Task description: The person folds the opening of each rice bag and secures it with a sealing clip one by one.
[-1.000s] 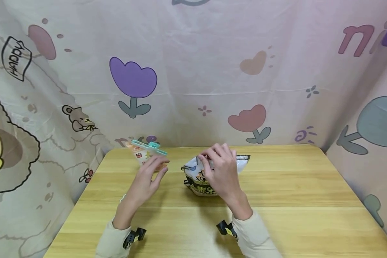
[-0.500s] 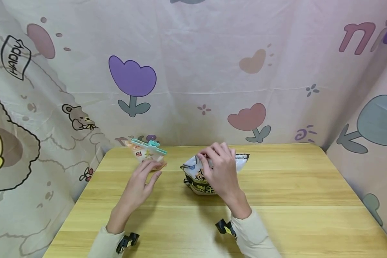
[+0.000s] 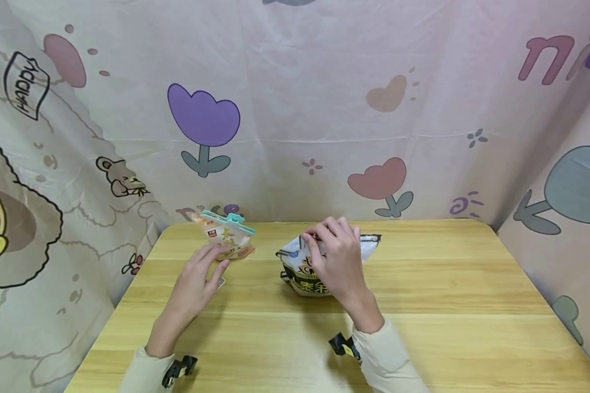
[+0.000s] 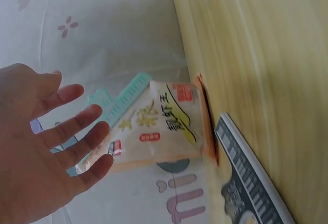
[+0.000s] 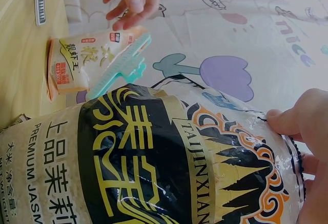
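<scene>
Pinching black-and-white plastic bag (image 3: 305, 279), right hand (image 3: 338, 259); left of bag: left hand (image 3: 193, 281) spread, empty; orange-white plastic packet (image 3: 228, 240) already clipped; bag apparently unclipped.

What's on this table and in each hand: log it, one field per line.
Right hand: pinches the top of the rice bag
Left hand: holds nothing, close to the small bag
Rice bag: upright on the table
Small bag: left of the rice bag
Teal clip: across the small bag's top
Printed item: on the table, identity unclear
</scene>
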The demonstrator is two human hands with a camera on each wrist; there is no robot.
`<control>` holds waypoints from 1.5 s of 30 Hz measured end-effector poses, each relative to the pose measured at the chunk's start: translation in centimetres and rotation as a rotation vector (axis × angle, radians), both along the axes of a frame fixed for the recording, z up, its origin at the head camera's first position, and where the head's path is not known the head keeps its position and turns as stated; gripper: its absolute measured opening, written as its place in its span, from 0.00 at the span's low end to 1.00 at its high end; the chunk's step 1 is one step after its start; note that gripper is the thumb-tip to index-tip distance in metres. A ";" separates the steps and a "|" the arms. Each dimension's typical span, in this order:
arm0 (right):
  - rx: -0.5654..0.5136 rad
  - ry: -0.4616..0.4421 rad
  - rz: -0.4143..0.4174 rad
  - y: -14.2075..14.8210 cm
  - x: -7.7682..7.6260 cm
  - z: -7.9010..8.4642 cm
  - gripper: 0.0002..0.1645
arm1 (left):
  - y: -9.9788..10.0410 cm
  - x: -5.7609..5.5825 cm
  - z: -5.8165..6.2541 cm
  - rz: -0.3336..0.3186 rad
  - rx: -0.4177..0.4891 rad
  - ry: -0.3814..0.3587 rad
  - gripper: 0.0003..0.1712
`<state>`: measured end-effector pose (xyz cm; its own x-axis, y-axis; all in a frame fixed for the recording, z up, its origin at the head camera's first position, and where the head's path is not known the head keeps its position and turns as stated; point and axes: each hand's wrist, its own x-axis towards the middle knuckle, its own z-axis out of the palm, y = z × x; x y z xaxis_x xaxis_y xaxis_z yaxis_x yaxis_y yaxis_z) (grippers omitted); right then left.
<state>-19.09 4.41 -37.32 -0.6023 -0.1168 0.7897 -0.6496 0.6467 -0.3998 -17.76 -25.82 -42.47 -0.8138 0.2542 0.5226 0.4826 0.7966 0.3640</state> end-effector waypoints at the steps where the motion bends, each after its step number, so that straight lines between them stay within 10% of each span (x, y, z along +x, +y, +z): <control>1: 0.000 0.001 0.000 0.0 0.0 0.0 0.06 | -0.2 0.0 0.0 0.005 -0.004 0.001 0.13; 45: 0.004 0.006 -0.005 0.0 0.0 -0.1 0.06 | -5.1 1.0 -4.2 0.184 -0.140 -0.067 0.11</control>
